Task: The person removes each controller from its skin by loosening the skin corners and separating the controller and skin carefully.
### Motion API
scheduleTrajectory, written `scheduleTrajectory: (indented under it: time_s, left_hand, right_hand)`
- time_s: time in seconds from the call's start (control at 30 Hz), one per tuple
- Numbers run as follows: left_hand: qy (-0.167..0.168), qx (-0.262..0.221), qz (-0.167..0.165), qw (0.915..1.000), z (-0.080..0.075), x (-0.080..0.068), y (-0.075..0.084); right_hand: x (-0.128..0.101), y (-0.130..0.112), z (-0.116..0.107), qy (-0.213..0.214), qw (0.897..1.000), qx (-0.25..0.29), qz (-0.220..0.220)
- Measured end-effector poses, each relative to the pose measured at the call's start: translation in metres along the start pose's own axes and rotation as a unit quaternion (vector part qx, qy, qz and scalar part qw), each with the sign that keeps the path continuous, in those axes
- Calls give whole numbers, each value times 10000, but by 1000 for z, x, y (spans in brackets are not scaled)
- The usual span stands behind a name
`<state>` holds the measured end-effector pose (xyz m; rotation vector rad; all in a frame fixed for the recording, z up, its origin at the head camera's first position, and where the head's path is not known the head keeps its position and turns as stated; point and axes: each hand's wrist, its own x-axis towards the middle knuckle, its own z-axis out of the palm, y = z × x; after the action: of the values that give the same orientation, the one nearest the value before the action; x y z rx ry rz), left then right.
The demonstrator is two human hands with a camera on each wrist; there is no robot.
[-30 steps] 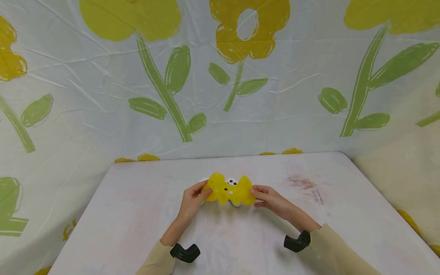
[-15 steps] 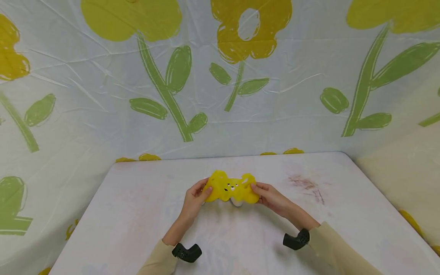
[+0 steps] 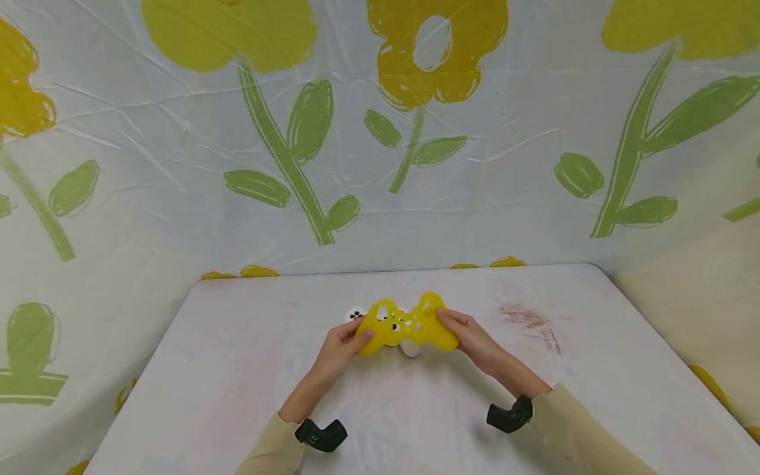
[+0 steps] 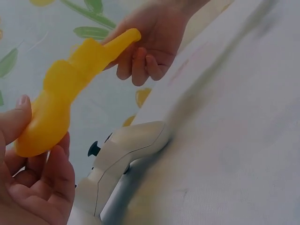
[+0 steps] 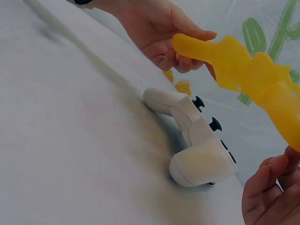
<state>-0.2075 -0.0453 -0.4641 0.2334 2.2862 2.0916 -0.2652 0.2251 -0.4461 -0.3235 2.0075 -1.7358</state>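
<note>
A yellow silicone controller cover (image 3: 410, 328) is stretched between both hands above the table. My left hand (image 3: 334, 354) pinches its left end, thumb on top. At the other end, my right hand (image 3: 477, 341) grips it the same way. Below the cover, apart from it, a white game controller (image 4: 136, 142) rests on the table. Its black thumbsticks (image 5: 216, 124) point up in the right wrist view. From the head, the cover hides much of the controller; a handle (image 3: 410, 348) and the directional buttons (image 3: 356, 315) still show.
A white-covered table (image 3: 249, 369) spreads around the hands, with a reddish-brown stain (image 3: 525, 316) on the right. Behind it hangs a flower-printed cloth (image 3: 505, 198). Black devices are strapped to the left wrist (image 3: 321, 435) and right wrist (image 3: 510, 415).
Both hands have shifted slightly right with the cover, uncovering the controller's directional buttons. The cover's middle now dips between its raised lobes. The right fingers have taken a fuller grip since a second ago.
</note>
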Motion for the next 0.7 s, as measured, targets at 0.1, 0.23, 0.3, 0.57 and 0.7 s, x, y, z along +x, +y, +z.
scheduleTrajectory:
  time_s: [0.1,0.23,0.3,0.57,0.7]
  left_hand:
    - [-225,70,-350,9991,-2,1,0]
    - [-424,77,-791,9959,-2,1,0]
    - [-535,64,-859,9948,-1,1,0]
    - [-251,17,-687,9973,3,1,1]
    - [38,-24,-465,9989,6,1,2]
  right_hand:
    - [0,1,-2,-60,9999,-36,-95]
    - [0,1,-4,-149,9998,-57,-134]
    - [-1,1,-5,-152,9998,-81,-129]
    - [-1,5,-6,22,9997,-172,-190]
    - [-3,5,-6,168,9992,-276,-241]
